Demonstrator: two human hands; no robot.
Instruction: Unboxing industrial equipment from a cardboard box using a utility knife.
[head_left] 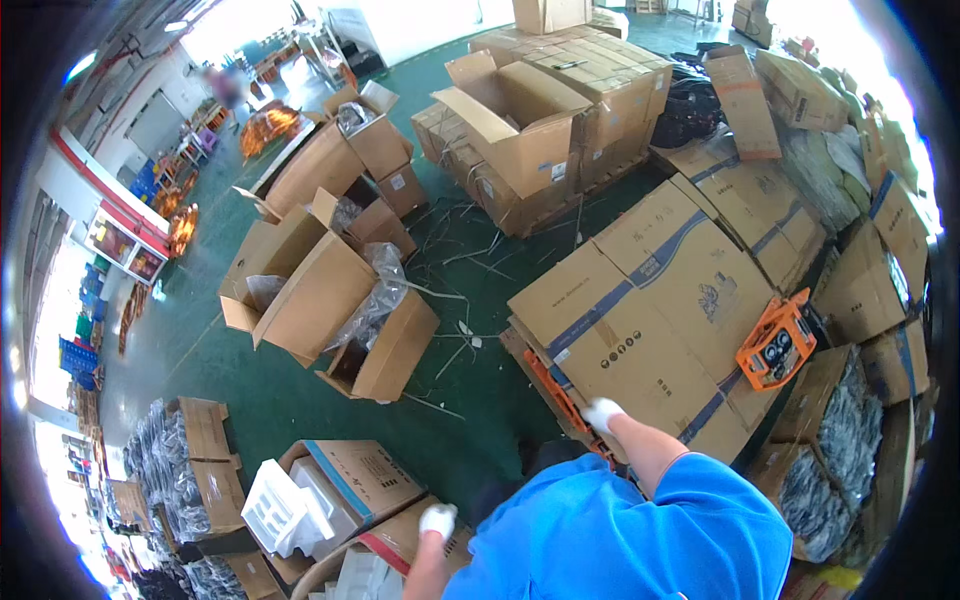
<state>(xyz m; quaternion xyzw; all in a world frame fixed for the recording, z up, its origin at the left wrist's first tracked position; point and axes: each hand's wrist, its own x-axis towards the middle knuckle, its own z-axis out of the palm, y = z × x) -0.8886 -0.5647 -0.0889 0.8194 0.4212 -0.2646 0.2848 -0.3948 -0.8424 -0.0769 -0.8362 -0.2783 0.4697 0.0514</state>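
My right hand [602, 414], in a white glove, is at the near left edge of a stack of flattened cardboard [670, 310] with blue bands. An orange edge piece [562, 395] runs along the stack's side, just beside that hand. Whether the hand touches either one I cannot tell. My left hand [438, 520], also gloved in white, hangs low, close to an open carton [370, 480] with a blue stripe. The fingers of both gloves are too small and bunched to read. White moulded plastic parts [285, 510] stick out of that carton.
An orange-framed device [775, 340] lies on the right of the cardboard stack. Open cartons [310, 295] holding clear plastic stand on the green floor [480, 370], among scattered straps. Farther back, a large open box [520, 110] sits on palletised cartons [600, 70]. Bagged goods [850, 450] crowd the right.
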